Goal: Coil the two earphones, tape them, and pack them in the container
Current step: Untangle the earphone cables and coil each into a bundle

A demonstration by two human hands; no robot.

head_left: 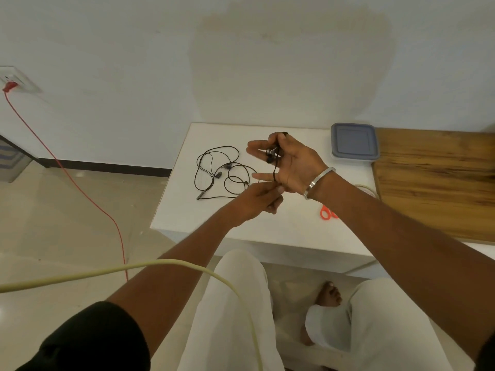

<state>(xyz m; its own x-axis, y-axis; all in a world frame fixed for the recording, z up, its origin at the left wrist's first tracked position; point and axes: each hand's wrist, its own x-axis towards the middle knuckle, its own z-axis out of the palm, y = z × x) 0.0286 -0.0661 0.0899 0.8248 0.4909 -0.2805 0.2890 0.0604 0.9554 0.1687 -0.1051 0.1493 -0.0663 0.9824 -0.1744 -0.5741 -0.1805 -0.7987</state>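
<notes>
One black earphone [272,153] is up in my right hand [292,163], which is raised over the white table [203,220] with the palm toward me; the earbuds are pinched near the thumb and the cable runs down across the palm. Just below, my left hand [261,196] pinches the lower part of that same cable. The second earphone [219,172] lies loose and tangled on the table to the left of both hands. A clear container with a grey-blue lid [353,141] stands shut at the table's back right.
Orange scissors [326,212] lie on the table, partly hidden under my right forearm. A tape roll [367,189] peeks out behind that arm. A wooden board [434,183] adjoins the table on the right. A pale cable [160,263] crosses my lap.
</notes>
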